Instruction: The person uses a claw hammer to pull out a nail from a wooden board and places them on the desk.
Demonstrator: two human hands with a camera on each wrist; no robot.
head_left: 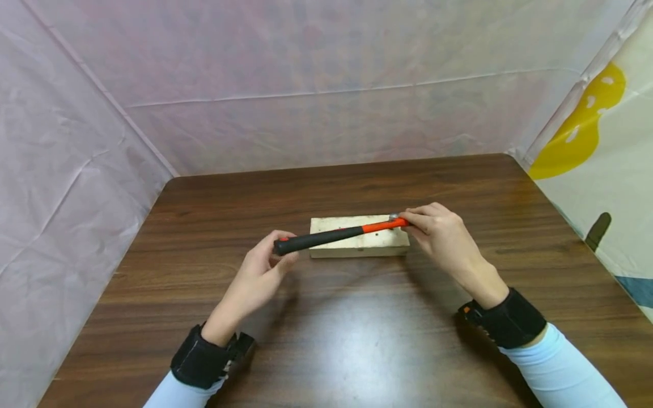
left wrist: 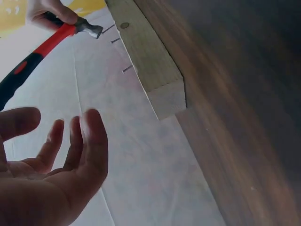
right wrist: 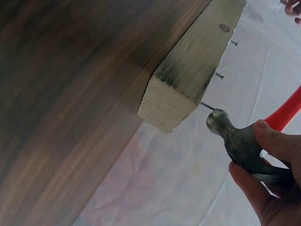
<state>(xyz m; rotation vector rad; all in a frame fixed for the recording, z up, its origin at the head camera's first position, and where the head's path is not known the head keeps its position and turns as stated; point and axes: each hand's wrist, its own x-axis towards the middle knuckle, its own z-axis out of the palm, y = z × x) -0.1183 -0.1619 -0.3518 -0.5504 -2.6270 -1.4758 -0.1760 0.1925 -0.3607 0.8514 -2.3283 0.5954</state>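
Observation:
A claw hammer [head_left: 318,238] with a black and red handle is held level above a pale wooden block [head_left: 359,251]. My right hand [head_left: 442,235] pinches it at the head end; in the right wrist view, thumb and fingers grip the dark metal head [right wrist: 237,143]. The striking face is close to a nail [right wrist: 207,106] standing up from the block; contact is unclear. Two other nails stick up farther along. My left hand [head_left: 260,275] is beside the handle's butt end; in the left wrist view its fingers [left wrist: 96,146] are spread and loosely bent, holding nothing.
The block rests on a brown wood-grain table [head_left: 214,215] with rounded far corners. Pale fabric sheeting [head_left: 326,124] hangs behind it and at the left. At the right, a sheet bears a yellow printed shape [head_left: 581,136].

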